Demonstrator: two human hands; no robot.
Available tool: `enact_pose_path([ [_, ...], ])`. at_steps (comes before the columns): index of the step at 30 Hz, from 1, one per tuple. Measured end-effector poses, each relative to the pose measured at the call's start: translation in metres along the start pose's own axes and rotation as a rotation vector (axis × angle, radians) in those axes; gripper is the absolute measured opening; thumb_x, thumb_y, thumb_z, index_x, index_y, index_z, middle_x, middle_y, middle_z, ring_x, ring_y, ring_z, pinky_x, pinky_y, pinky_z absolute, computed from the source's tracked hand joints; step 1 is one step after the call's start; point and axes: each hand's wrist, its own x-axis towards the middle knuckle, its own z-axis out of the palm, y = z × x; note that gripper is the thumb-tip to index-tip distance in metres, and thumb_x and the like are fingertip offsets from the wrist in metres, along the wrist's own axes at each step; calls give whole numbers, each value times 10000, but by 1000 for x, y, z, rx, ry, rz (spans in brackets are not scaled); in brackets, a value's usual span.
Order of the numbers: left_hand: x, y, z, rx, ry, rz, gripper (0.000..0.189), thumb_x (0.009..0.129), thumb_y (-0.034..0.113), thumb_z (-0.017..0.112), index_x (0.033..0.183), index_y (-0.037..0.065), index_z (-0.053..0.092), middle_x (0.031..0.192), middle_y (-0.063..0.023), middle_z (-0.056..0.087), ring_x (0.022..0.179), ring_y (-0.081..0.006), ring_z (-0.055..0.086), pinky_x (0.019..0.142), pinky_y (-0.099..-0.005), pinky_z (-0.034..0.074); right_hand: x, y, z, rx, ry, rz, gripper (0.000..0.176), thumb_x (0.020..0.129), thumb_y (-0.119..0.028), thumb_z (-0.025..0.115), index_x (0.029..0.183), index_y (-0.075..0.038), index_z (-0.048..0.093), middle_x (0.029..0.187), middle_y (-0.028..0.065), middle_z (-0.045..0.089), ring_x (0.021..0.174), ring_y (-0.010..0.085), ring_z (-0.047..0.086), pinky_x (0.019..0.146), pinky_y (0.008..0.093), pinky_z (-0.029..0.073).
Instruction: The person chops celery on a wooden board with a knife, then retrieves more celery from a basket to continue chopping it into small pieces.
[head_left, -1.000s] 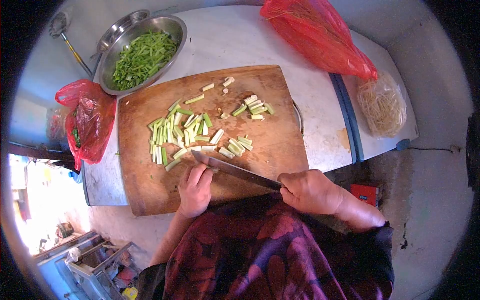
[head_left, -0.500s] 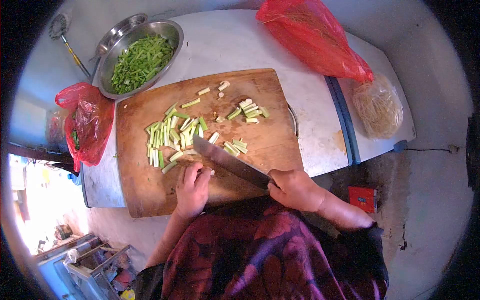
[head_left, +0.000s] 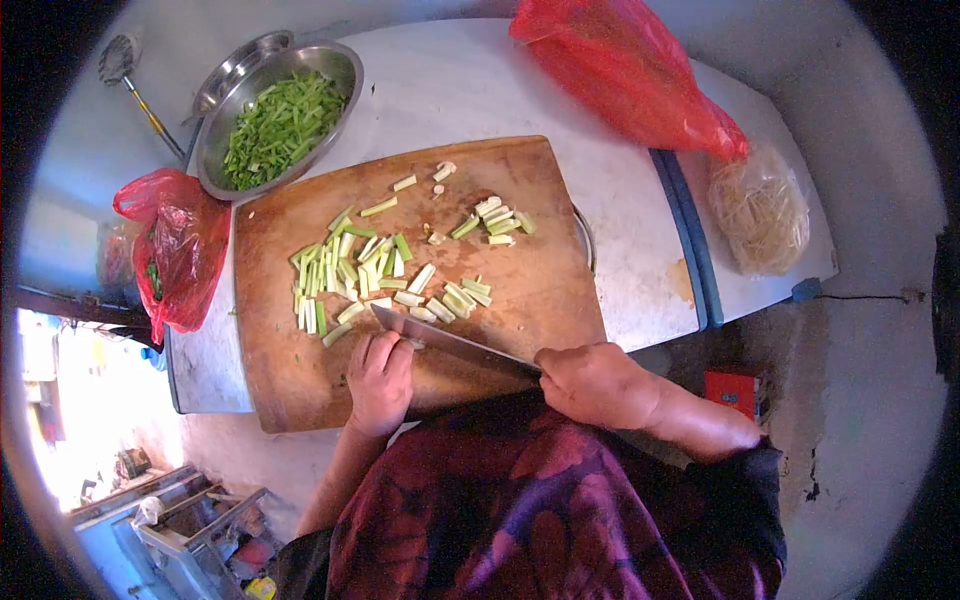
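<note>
We see a white tabletop (head_left: 640, 285), scuffed and stained, with a blue strip (head_left: 687, 240) crossing its right side. On it lies a worn wooden board (head_left: 540, 315), carrying loose clusters of cut pale-green stalks (head_left: 318, 270). Around the board we find a steel bowl (head_left: 216, 135) at its far left corner, a red bag (head_left: 190, 245) leftward, a larger red sack (head_left: 620, 85) and a clear bag (head_left: 762, 212) rightward.

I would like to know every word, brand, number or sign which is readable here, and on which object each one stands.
No text is readable.
Red box, low at the right: pale and dark marks, too small and blurred to read.
Knife: no lettering that I can make out.
</note>
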Motion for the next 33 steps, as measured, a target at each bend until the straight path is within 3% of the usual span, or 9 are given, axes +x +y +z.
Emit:
enact_pose_path([
  [4,-2,0,2,-54,-6,-44,135,694,20,615,825,48,596,906,-98,545,787,-296,528,685,-397,453,12,-4,13,-76,-1,-18,114,794,-130,500,802,-24,541,686,151,619,564,328,630,505,454,511],
  [9,4,-2,4,-13,-38,-76,133,729,42,617,859,59,603,976,-112,540,820,-306,521,719,-424,435,-1,-1,15,186,208,58,160,816,-166,528,789,-9,520,672,188,596,627,363,627,555,442,508],
  [13,42,0,7,202,134,-157,71,783,88,611,843,56,592,947,-105,558,810,-307,535,712,-430,437,-37,6,5,395,350,251,180,830,-161,571,820,13,524,685,210,590,655,337,633,594,418,493],
  [16,90,3,22,-107,57,-86,163,762,81,624,921,51,606,922,-124,582,838,-322,572,730,-429,456,-61,20,11,699,545,434,102,863,-79,552,900,16,549,600,40,545,495,126,528,459,273,429],
  [17,108,6,32,-128,-35,-123,166,766,91,622,928,54,607,934,-130,592,848,-326,578,738,-435,458,-67,25,9,749,545,559,170,846,-104,566,928,44,557,699,198,607,645,189,613,571,351,471],
  [21,167,6,85,-55,-277,-153,152,784,139,613,917,65,612,963,-145,597,880,-332,582,758,-436,463,-82,26,-7,916,523,747,176,841,-95,582,935,52,552,727,150,621,684,152,582,620,329,477],
  [25,201,10,90,28,-565,-129,179,804,185,594,945,75,602,998,-148,589,950,-345,558,803,-427,450,-93,30,5,896,607,655,168,845,-82,573,942,54,552,788,167,640,746,130,578,665,313,473],
  [30,195,-3,90,84,-530,-112,170,792,130,579,954,81,586,1041,-119,565,961,-338,554,780,-448,453,-91,35,16,916,580,647,165,841,-75,570,949,49,555,813,183,655,773,152,615,679,321,480],
  [33,178,3,52,-6,-360,-130,181,803,101,566,976,52,583,1049,-139,571,948,-356,562,778,-440,464,-84,34,19,871,642,527,112,864,-73,542,913,26,555,645,-20,516,535,61,486,471,230,407],
])
